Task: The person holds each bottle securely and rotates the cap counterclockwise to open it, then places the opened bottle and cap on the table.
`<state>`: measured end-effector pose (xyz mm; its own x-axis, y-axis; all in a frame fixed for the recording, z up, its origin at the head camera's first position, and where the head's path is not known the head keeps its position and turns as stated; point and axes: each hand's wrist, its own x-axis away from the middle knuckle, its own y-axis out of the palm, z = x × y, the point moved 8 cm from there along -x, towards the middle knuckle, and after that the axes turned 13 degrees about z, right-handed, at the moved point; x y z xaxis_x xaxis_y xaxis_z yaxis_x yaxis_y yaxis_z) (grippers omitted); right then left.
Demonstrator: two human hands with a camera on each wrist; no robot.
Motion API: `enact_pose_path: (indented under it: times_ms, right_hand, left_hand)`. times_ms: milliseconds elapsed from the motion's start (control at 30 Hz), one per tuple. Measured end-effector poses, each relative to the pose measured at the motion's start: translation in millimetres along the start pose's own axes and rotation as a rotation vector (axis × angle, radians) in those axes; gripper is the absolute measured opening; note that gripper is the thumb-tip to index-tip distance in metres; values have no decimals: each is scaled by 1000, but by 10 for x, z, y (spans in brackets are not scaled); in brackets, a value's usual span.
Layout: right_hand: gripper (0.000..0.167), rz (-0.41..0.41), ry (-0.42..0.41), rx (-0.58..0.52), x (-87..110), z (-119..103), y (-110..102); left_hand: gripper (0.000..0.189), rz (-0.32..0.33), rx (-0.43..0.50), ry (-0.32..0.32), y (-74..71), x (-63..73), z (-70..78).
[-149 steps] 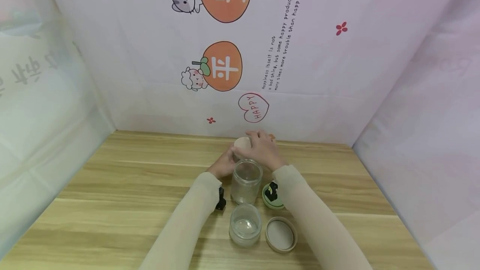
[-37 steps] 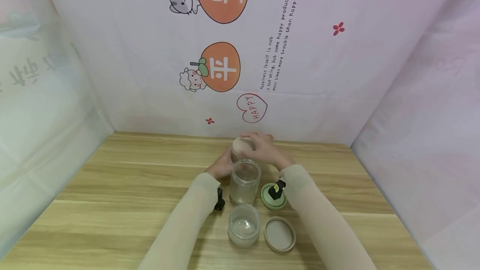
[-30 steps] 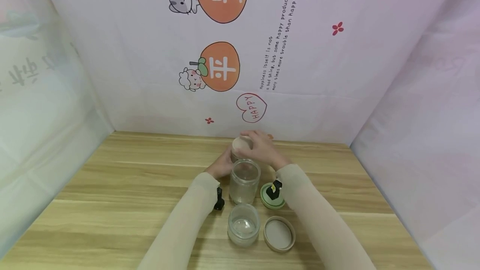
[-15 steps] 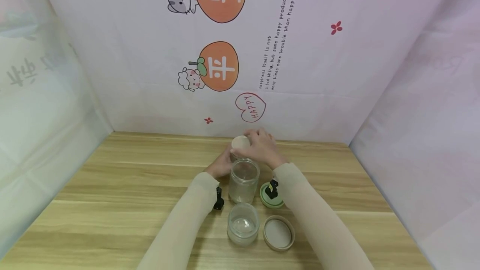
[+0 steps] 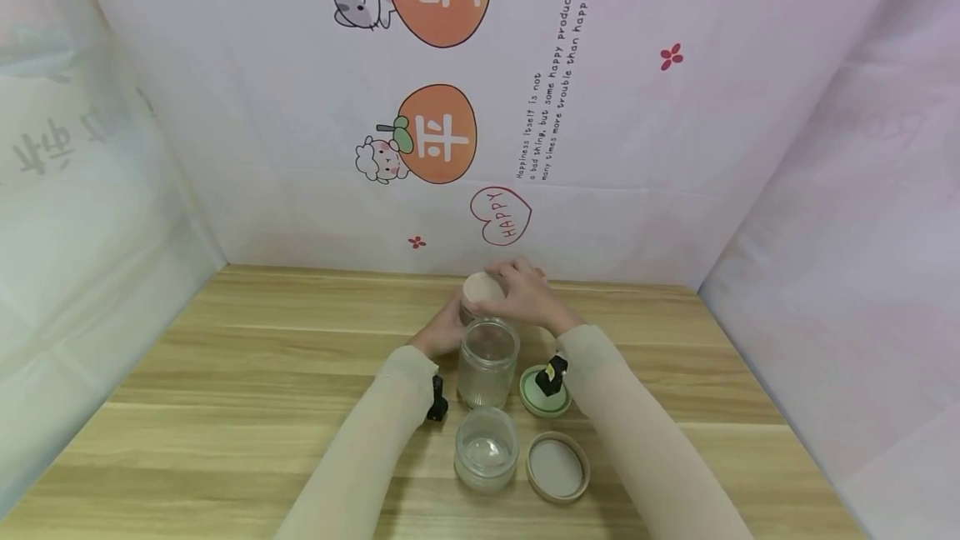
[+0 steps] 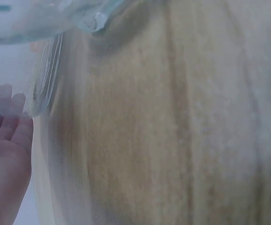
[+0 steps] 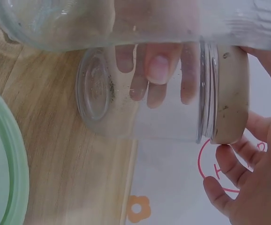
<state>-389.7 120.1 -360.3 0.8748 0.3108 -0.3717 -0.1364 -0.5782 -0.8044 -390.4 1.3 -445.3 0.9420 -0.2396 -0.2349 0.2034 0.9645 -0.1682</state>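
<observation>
At the back of the table, a clear glass jar (image 7: 126,117) stands with a beige lid (image 5: 480,290) on its mouth. My left hand (image 5: 441,330) holds this jar by its body; in the right wrist view its thumb and fingers show around the glass. With fingers and thumb at its edge, my right hand (image 5: 528,298) grips the lid. In the right wrist view several threads show just below the lid (image 7: 233,93). A taller lidless glass jar (image 5: 486,373) stands right in front, between my forearms, hiding part of the held jar in the head view.
A shorter lidless jar (image 5: 486,458) stands nearer to me. Right of the jars lie a green-rimmed lid (image 5: 534,401), partly behind my right wrist camera (image 5: 553,375), and an upturned beige lid (image 5: 557,467). A printed cloth wall (image 5: 337,215) rises behind the table.
My right hand has turned back and forth on the beige lid, its wrist shifting left then right again. My left hand keeps its hold. The other jars and lids stay put.
</observation>
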Motion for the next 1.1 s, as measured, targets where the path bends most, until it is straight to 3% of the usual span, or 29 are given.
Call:
enact_pose_path:
  times_ms: [200, 400, 767, 967, 1100]
  right_hand:
    - [76, -37, -60, -48, -3, -8, -1]
    - [77, -87, -112, -74, -6, -10, 23]
    - [76, -159, -105, -182, 35, -14, 57]
    - [74, -138, -72, -185, 31, -36, 57]
    - [78, -96, -52, -103, 7, -69, 62]
  left_hand:
    - [91, 9, -44, -30, -4, -29, -101]
    - [93, 13, -65, -48, -11, -17, -103]
    - [94, -6, 5, -50, -9, 109, 210]
    - [95, -4, -29, -34, 1, 33, 28]
    - [93, -23, -20, -4, 4, -5, -52]
